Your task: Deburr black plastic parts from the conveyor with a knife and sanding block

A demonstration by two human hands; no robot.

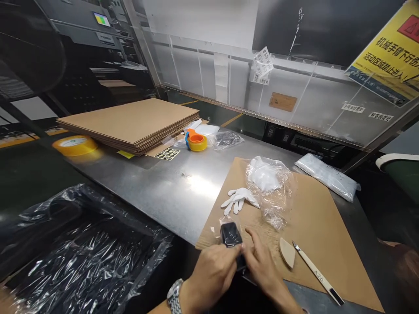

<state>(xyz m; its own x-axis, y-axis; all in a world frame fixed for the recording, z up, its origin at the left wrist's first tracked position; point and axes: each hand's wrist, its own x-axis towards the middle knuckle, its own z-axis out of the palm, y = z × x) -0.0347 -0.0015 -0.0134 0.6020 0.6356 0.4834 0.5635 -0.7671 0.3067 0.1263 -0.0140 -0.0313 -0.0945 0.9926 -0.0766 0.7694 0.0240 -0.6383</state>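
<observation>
A small black rectangular object point(230, 233) in clear film lies over the near edge of a cardboard sheet point(316, 209). My left hand point(214, 267), with a metal-banded watch at the wrist, is closed at the object's near end. My right hand point(263, 264) grips from the other side, its thumb meeting the left fingertips and its index finger stretched forward. The right hand's lower fingers are hidden. Just beyond the object rests a white glove point(240, 199). Right of my right hand are a beige wedge-shaped piece point(287, 253) and a slim pale-handled craft knife point(317, 272) marked A26.
Crumpled clear bags point(278, 187) with white contents lie on the cardboard. Stacked cardboard sheets point(140, 120), yellow tape point(74, 145) and a tape dispenser point(196, 141) occupy the metal table's far left. A black-lined container point(88, 248) stands at left; a plastic-wrapped pack point(327, 174) is at right.
</observation>
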